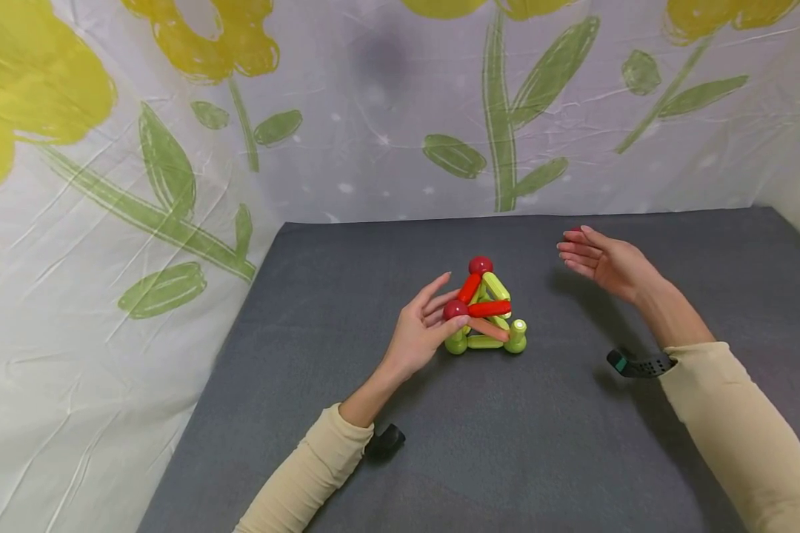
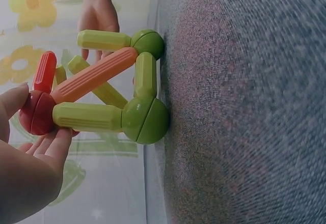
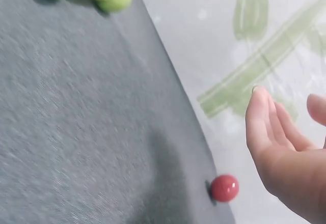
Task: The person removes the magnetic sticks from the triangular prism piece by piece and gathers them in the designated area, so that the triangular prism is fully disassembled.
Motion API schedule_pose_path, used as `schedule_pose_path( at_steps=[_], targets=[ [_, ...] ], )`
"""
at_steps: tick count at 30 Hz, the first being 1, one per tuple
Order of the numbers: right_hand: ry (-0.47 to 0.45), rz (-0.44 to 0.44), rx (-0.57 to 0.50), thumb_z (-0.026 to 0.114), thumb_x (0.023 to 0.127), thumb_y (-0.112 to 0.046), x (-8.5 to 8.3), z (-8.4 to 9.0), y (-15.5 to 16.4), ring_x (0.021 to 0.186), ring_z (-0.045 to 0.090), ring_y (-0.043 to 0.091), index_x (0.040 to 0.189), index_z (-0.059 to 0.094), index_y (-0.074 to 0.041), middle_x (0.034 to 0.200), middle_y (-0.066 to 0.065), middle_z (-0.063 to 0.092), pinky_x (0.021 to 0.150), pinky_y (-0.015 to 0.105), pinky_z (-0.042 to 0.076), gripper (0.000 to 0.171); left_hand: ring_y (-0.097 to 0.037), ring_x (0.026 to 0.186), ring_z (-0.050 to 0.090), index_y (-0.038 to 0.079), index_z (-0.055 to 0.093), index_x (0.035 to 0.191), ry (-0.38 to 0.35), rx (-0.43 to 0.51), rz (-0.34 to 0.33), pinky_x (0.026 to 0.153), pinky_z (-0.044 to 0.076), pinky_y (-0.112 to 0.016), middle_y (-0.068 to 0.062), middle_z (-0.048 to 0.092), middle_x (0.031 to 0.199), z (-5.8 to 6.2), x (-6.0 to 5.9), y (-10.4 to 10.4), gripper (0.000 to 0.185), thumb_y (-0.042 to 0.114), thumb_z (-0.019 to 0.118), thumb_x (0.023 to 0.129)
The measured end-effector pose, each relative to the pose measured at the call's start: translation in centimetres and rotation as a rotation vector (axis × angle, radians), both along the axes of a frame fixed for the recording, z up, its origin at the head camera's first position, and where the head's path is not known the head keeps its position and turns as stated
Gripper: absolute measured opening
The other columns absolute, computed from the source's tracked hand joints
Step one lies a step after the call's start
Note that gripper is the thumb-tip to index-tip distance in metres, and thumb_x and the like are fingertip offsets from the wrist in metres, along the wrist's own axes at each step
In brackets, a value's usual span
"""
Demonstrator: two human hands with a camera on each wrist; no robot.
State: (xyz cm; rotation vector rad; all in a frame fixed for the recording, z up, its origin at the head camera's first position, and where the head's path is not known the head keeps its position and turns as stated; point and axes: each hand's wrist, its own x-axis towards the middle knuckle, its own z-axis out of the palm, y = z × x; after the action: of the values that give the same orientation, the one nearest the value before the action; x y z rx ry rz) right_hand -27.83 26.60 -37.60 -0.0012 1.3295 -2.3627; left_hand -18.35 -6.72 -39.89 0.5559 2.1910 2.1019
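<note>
One red ball (image 3: 224, 188) nr mat edge (image 3: 191, 132).

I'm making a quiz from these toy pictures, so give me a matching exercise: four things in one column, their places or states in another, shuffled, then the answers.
1. left hand
2. right hand
3. loose red ball
4. green ball

A. lies alone on the mat near the backdrop
B. sits on the mat at the structure's base
C. open, holding nothing
D. holds the structure's red ball

Pairs: 1-D, 2-C, 3-A, 4-B
</note>
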Motion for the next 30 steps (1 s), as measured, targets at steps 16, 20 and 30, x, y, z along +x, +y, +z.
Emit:
schedule_pose_path(
  at_steps=[16,20,30],
  targets=[
    [0.049,0.234,0.128,0.042,0.104,-0.024,3.4,-1.2,-3.5,0.103,0.063,0.019,0.116,0.062,-0.008,0.109,0.009,0.066,0.092,0.028,0.048,0.028,-0.023,0.116,0.056,0.009,0.038,0.146,-0.002,-0.006,0.005,0.094,0.046,-0.031,-0.014,0.053,0.135,0.1,0.1,0.0,0.067,0.001,0.069,0.087],
    [0.043,0.273,0.152,0.04,0.105,-0.024,4.0,-1.7,-4.1,0.103,0.062,0.019,0.116,0.062,-0.01,0.109,0.009,0.065,0.093,0.029,0.048,0.028,-0.023,0.116,0.057,0.008,0.038,0.146,0.002,-0.003,0.006,0.093,0.046,-0.031,-0.015,0.053,0.135,0.1,0.1,0.0,0.067,0.001,0.069,0.087],
    [0.067,0.301,0.197,0.04,0.105,-0.024,4.8,-1.7,-5.3,0.103,0.061,0.019,0.118,0.061,-0.009,0.109,0.008,0.064,0.093,0.029,0.047,0.029,-0.026,0.117,0.056,0.006,0.037,0.146,0.009,-0.004,0.006,0.093,0.047,-0.032,-0.017,0.052,0.135,0.2,0.1,0.0,0.067,0.001,0.069,0.087]
  ],
)
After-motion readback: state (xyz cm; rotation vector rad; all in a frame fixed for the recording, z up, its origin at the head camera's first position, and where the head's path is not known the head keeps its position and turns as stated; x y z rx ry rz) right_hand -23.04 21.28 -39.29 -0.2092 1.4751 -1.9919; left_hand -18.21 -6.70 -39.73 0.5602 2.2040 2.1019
